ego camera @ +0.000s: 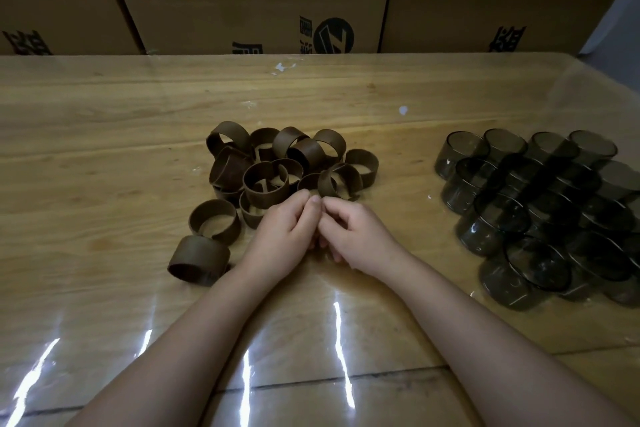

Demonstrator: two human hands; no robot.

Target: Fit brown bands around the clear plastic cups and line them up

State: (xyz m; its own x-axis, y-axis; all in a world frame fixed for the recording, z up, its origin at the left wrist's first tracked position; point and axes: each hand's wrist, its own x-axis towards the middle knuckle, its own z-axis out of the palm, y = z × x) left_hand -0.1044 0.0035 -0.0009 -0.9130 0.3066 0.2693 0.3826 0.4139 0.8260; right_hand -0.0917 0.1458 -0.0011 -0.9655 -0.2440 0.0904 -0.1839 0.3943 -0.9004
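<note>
A view from above looks down on a wooden tabletop (104, 135) under a glossy clear covering that catches streaks of light near the bottom edge. Two bare forearms reach in from below and meet at the centre. The left hand (284, 236) and the right hand (356, 236) are pressed close together, knuckles up, with fingers curled inward and the fingertips of both hands touching; whether they pinch anything between them cannot be told. Just beyond the fingertips, and spreading to the left, lies a loose heap of brown bands (266, 184), short open rings tumbled over one another, some upright and some tilted. One separate band (199, 263) lies on its side just beside the left wrist. Well apart on the right side of the tabletop sits a cluster of clear plastic cups (540, 211), smoky and dark in this light, packed close together in rough rows with none wearing a band. Along the far edge of the tabletop stands a wall of stacked cardboard boxes (242, 10) printed with black markings.
</note>
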